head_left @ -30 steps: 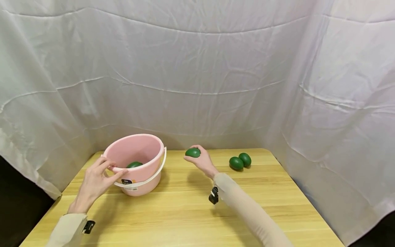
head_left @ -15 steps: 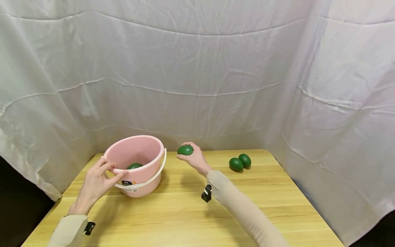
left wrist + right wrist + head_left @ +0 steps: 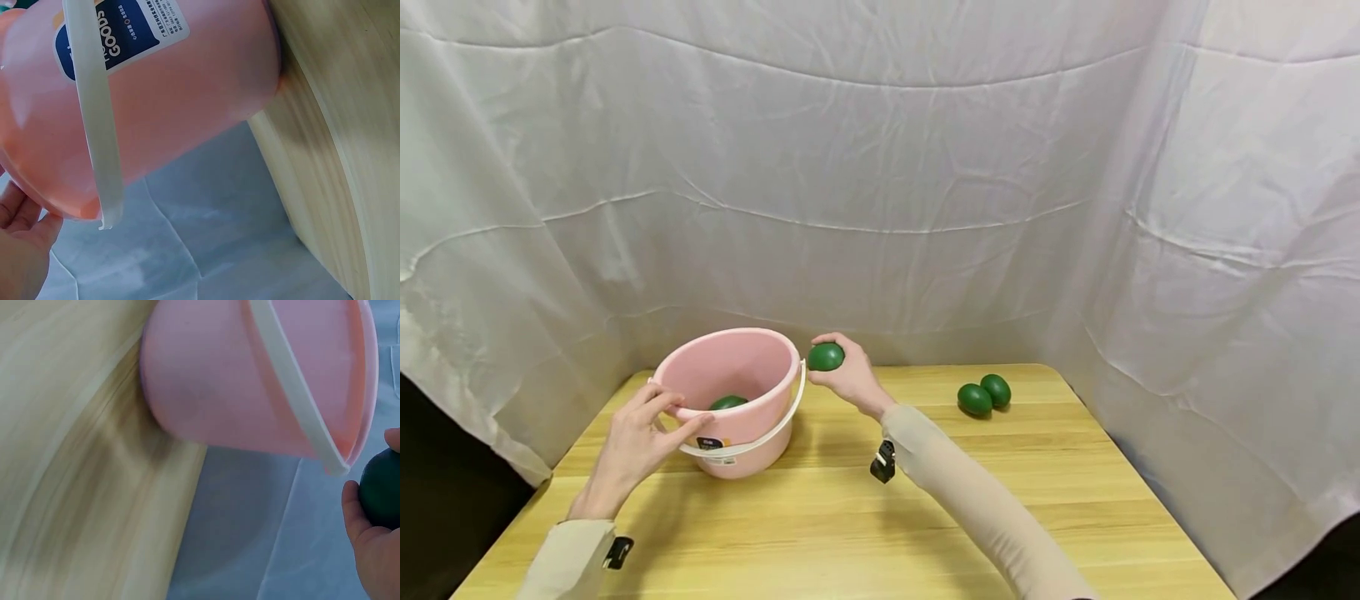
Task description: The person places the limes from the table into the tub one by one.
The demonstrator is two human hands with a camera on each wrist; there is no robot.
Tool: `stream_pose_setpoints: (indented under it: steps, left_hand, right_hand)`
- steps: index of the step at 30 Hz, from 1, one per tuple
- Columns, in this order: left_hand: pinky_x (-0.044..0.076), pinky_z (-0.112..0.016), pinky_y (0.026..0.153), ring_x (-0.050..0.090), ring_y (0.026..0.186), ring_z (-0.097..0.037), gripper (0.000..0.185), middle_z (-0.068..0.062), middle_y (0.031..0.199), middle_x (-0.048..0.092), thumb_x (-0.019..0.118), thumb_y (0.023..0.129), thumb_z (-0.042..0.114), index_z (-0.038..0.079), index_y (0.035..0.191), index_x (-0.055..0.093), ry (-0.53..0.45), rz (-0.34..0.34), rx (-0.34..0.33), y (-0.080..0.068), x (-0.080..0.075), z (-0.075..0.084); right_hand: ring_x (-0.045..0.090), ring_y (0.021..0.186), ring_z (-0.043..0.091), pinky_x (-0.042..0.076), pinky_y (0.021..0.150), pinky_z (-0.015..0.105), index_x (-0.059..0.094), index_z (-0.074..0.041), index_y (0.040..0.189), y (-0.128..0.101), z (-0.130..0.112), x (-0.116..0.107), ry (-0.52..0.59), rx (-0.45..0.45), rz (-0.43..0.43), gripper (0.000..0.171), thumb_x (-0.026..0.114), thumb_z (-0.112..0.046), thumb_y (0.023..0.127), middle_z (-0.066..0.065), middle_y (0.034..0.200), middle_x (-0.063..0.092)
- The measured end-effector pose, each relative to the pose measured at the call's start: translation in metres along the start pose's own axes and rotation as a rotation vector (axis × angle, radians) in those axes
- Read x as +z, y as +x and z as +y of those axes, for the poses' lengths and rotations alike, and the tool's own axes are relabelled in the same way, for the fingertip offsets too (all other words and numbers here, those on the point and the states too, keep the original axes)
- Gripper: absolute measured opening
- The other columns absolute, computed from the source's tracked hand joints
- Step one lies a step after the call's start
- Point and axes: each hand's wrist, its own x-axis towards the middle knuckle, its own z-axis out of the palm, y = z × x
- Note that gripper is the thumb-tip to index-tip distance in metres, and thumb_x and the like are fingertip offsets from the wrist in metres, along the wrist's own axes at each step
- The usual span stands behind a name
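Note:
My left hand [image 3: 632, 442] grips the near-left rim of a pink bucket [image 3: 752, 425], thumb outside and fingers over the edge. In the left wrist view, part of the left hand [image 3: 25, 250] shows at that rim. Just right of the bucket's rim, my right hand [image 3: 853, 377] holds a smooth, dark green oval fruit [image 3: 826, 357], like an avocado, above the table. The right wrist view shows that fruit [image 3: 382, 490] cut off by the frame edge. Inside the bucket lies a similar green fruit [image 3: 727, 402], partly hidden by the near wall.
Two more dark green fruits [image 3: 975, 399] lie touching on the right side of the wooden table [image 3: 820, 533]. The bucket's white handle [image 3: 767, 436] hangs down along its near side. Pale curtains [image 3: 880, 275] enclose the table at the back and sides.
My right hand has moved left and slightly up with the green fruit, closer to the bucket. The left hand stays at the rim, and the bucket has hardly moved.

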Motion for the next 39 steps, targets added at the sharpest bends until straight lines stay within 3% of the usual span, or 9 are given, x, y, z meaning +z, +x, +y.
stream_pose_setpoints:
  steps: [8,19,23,39]
  left_hand:
    - [0.044,-0.012,0.053,0.055,0.06,-0.017,0.033,0.0,0.088,0.058,0.092,0.062,0.011,0.006,0.085,0.07,0.004,-0.004,-0.02,0.0,-0.001,0.002]
    - [0.045,-0.015,0.054,0.055,0.061,-0.017,0.034,0.001,0.088,0.058,0.093,0.061,0.013,0.006,0.086,0.07,0.017,0.007,-0.036,0.001,-0.001,0.0]
    - [0.045,-0.013,0.054,0.055,0.061,-0.017,0.033,0.001,0.089,0.058,0.092,0.062,0.014,0.008,0.085,0.07,-0.004,-0.004,-0.049,0.0,-0.001,0.001]
    - [0.043,-0.014,0.056,0.056,0.063,-0.018,0.034,0.0,0.088,0.059,0.092,0.061,0.015,0.006,0.085,0.069,0.036,0.008,-0.025,0.001,0.002,-0.002]
  right_hand:
    - [0.063,0.098,0.018,0.055,0.077,0.031,0.062,-0.025,0.12,0.006,-0.018,0.012,-0.022,-0.006,-0.004,0.048,0.083,-0.021,0.077,0.005,0.119,0.062]
    - [0.065,0.09,0.011,0.055,0.074,0.027,0.062,-0.026,0.119,0.023,-0.04,0.028,-0.137,-0.051,-0.038,0.047,0.084,-0.03,0.077,-0.001,0.114,0.064]
    - [0.064,0.088,0.011,0.055,0.073,0.025,0.062,-0.02,0.122,0.028,-0.044,0.034,-0.169,-0.057,-0.064,0.05,0.084,-0.027,0.077,0.0,0.113,0.065]
    - [0.061,0.084,0.007,0.052,0.069,0.021,0.061,-0.022,0.122,0.029,-0.062,0.06,-0.263,-0.057,-0.136,0.049,0.082,-0.034,0.079,-0.002,0.112,0.065]
